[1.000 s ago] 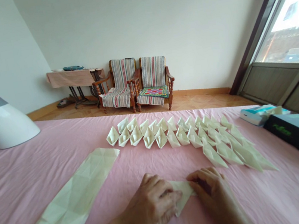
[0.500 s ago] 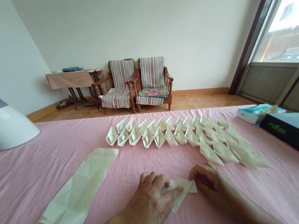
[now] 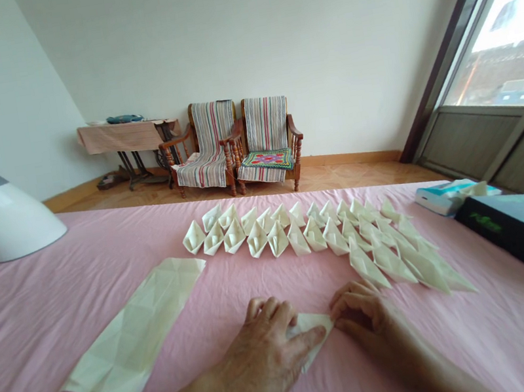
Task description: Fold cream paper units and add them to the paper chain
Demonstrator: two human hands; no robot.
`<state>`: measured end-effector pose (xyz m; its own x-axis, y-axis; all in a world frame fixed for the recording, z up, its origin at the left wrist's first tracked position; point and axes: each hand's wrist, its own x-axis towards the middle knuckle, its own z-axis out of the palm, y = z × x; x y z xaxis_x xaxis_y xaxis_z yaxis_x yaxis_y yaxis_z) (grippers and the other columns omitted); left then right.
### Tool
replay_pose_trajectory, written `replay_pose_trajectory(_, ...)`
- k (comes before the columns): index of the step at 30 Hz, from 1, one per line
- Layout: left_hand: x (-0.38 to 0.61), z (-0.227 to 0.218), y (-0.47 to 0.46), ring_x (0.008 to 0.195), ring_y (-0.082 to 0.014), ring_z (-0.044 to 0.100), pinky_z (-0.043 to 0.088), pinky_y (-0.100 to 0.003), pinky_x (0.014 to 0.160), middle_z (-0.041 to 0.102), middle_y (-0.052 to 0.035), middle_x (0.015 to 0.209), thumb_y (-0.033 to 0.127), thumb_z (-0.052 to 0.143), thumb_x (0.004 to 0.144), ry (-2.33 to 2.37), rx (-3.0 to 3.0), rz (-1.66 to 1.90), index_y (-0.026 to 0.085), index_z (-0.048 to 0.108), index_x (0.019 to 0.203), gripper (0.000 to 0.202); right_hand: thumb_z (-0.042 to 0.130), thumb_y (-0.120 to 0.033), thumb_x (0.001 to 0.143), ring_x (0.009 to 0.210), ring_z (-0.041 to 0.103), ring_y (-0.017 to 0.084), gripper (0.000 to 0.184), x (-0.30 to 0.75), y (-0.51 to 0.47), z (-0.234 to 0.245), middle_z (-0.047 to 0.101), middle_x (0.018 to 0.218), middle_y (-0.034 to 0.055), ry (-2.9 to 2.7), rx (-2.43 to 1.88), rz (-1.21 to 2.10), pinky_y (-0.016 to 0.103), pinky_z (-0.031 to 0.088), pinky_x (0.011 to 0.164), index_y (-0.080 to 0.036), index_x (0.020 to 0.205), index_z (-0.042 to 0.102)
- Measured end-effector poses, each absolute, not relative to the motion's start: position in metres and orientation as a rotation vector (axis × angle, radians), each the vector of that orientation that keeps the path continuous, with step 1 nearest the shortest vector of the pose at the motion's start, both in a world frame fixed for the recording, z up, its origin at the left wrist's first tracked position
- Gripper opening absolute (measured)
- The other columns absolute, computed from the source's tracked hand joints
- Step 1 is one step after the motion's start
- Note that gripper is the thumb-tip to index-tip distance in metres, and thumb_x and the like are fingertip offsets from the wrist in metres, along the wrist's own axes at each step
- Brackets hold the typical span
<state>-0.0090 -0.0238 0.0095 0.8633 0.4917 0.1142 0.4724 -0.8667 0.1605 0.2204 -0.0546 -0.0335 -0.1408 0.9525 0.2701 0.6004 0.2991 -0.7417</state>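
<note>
A small piece of folded pale paper (image 3: 312, 325) lies on the pink cloth between my two hands. My left hand (image 3: 267, 351) presses on it from the left, the thumb laid across its face and the fingers curled at its far edge. At its right corner my right hand (image 3: 368, 318) pinches the paper between thumb and fingertips. Part of the paper is hidden under the left thumb. Beyond my hands stand several folded paper boats (image 3: 277, 240) in rows. Left of them lies a flat stack of creased paper sheets (image 3: 137, 335).
On the right are a black box (image 3: 522, 241) and a blue-and-white tissue pack (image 3: 455, 195). A white jug (image 3: 16, 212) stands at the far left of the pink-covered table (image 3: 236, 286). Two wooden armchairs (image 3: 265, 136) and a cloth-draped side table (image 3: 118, 138) are by the wall.
The flap that stuck out at the paper's right side is folded over, so less paper shows. My right fingers have closed onto that corner. The left hand keeps its hold.
</note>
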Motion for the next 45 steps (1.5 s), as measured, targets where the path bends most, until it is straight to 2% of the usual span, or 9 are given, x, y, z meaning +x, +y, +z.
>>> replay_pose_trajectory(9,-0.009,0.014,-0.026,0.096,-0.0230,0.048,0.036,-0.039,0.086,0.055,-0.0063,0.104,0.021,0.047,0.098,0.720,2.932,0.220,0.028,0.049,0.129,0.032,0.052,-0.011,0.077,0.082,0.053,0.020,0.014,0.209,-0.057,-0.029,0.060,0.081,0.0015,-1.818,-1.566,0.505,0.034,0.038,0.075,-0.022,0.070,0.057)
replay_pose_trajectory(15,-0.008,0.020,-0.026,0.101,-0.0228,0.049,0.034,-0.039,0.092,0.058,-0.0059,0.118,0.012,0.050,0.095,0.604,2.927,0.181,0.022,0.044,0.132,0.039,0.051,-0.013,0.076,0.079,0.053,0.021,0.012,0.204,-0.058,-0.030,0.058,0.078,0.0014,-1.784,-1.643,0.466,0.034,0.037,0.073,-0.023,0.069,0.055)
replay_pose_trajectory(18,-0.007,0.020,-0.026,0.100,-0.0224,0.050,0.034,-0.039,0.091,0.059,-0.0051,0.116,0.012,0.048,0.095,0.618,2.924,0.195,0.022,0.046,0.130,0.036,0.052,-0.014,0.076,0.079,0.053,0.021,0.012,0.203,-0.058,-0.032,0.058,0.078,0.0017,-1.757,-1.664,0.450,0.034,0.037,0.073,-0.023,0.069,0.055)
replay_pose_trajectory(23,-0.007,0.014,-0.028,0.100,-0.0224,0.049,0.034,-0.039,0.091,0.057,-0.0038,0.120,0.012,0.050,0.094,0.652,2.912,0.230,0.027,0.039,0.138,0.048,0.053,-0.015,0.076,0.079,0.052,0.022,0.011,0.198,-0.057,-0.035,0.060,0.078,0.0028,-1.743,-1.681,0.359,0.035,0.037,0.072,-0.023,0.070,0.056)
replay_pose_trajectory(26,-0.006,0.014,-0.029,0.101,-0.0228,0.048,0.033,-0.039,0.091,0.056,-0.0029,0.120,0.015,0.053,0.093,0.676,2.907,0.207,0.028,0.040,0.137,0.047,0.052,-0.016,0.077,0.077,0.053,0.021,0.011,0.198,-0.056,-0.038,0.060,0.077,0.0030,-1.733,-1.660,0.319,0.035,0.039,0.071,-0.023,0.070,0.056)
replay_pose_trajectory(32,-0.006,0.015,-0.029,0.100,-0.0224,0.048,0.033,-0.038,0.089,0.059,-0.0027,0.110,0.017,0.052,0.095,0.696,2.904,0.168,0.026,0.049,0.128,0.034,0.042,-0.013,0.083,0.083,0.061,0.020,0.025,0.208,-0.072,-0.042,0.066,0.087,0.0050,-1.717,-1.481,0.134,0.032,0.049,0.072,-0.022,0.088,0.064)
replay_pose_trajectory(38,-0.005,0.007,-0.029,0.100,-0.0219,0.048,0.032,-0.038,0.091,0.059,-0.0024,0.112,0.018,0.049,0.097,0.732,2.908,0.210,0.027,0.047,0.130,0.034,0.047,-0.005,0.074,0.085,0.065,0.020,0.040,0.209,-0.088,-0.039,0.073,0.095,0.0037,-1.971,-1.295,-0.196,0.030,0.053,0.070,-0.022,0.102,0.068)
replay_pose_trajectory(45,-0.005,0.006,-0.028,0.100,-0.0226,0.049,0.033,-0.039,0.091,0.061,-0.0027,0.112,0.018,0.048,0.098,0.711,2.854,0.252,0.028,0.048,0.130,0.034,0.049,-0.010,0.076,0.086,0.066,0.023,0.036,0.208,-0.089,-0.043,0.072,0.101,0.0056,-2.156,-1.354,-0.245,0.033,0.053,0.070,-0.019,0.106,0.067)
